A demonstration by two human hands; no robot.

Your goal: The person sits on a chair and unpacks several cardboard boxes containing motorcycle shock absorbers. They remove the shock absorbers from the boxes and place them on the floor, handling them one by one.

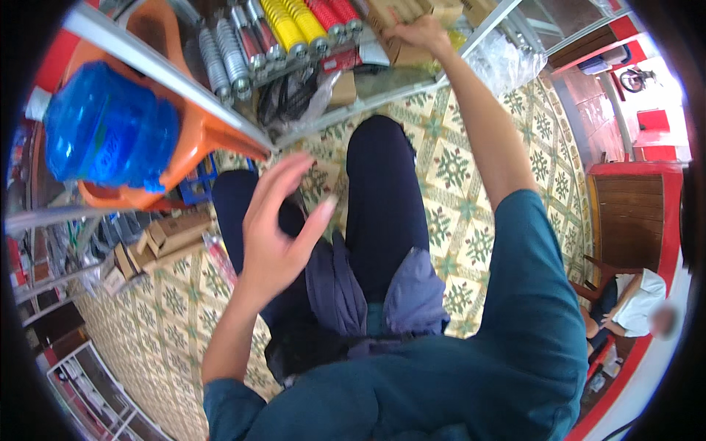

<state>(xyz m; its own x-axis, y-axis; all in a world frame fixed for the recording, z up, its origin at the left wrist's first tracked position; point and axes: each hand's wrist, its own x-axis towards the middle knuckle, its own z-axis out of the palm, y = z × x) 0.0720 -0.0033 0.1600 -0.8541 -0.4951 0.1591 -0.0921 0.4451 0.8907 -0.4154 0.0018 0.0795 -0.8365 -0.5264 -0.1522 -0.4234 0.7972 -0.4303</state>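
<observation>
My right hand (421, 35) reaches to the far shelf, its fingers closed on a brown cardboard box (401, 10) among other boxes. How far the fingers wrap round it is partly hidden. My left hand (278, 228) hangs in the air above my knees, open, with thumb and fingers apart and nothing in it. Left of the boxes lies a row of shock absorbers: grey ones (224, 59), yellow ones (296, 26) and red ones (332, 16). Below them, a small red box (340, 60) and black parts in clear plastic (290, 99) sit on a lower level.
At left, a blue water jug (110, 128) lies on an orange plastic chair (193, 136) beside the shelf's metal frame (173, 77). Flattened cardboard boxes (173, 239) are on the patterned tile floor (460, 242). A person (636, 305) sits at the far right. Clear plastic wrap (507, 66) is right of the shelf.
</observation>
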